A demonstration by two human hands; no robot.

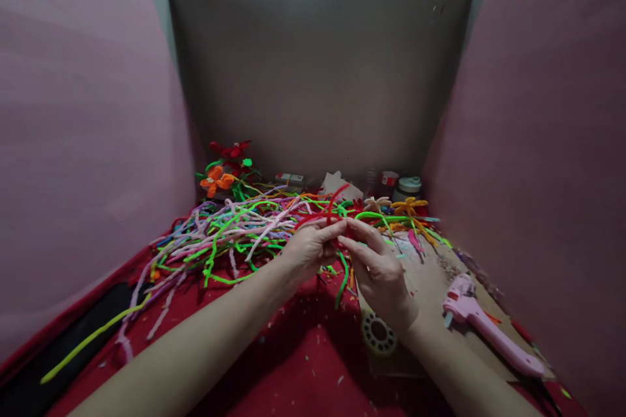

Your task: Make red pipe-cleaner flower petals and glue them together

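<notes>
"When you take in the whole scene, what is biggest?"

"The left pink panel (88, 143) and the right pink panel (542, 143), then the red cloth (313, 352) between them."

"And on the cloth?"

"A tangled heap of fuzzy stems (254, 218) in green, pink and purple, mostly to the left. On the right lies a sheet of cardboard (425, 280), and a pink glue gun (482, 322) rests on that."

"The hands?"

"The right hand (379, 267) and left hand (310, 247) meet in the middle, just in front of the heap, fingertips touching or nearly so. Below the right one sits a yellow-rimmed roll (378, 333)."

"What are they holding?"

"A red fuzzy stem (334, 201), its end curving up above the fingertips. Left thumb and forefinger are pinched together on it; whether the right fingers grip it too, I can't tell."
</notes>
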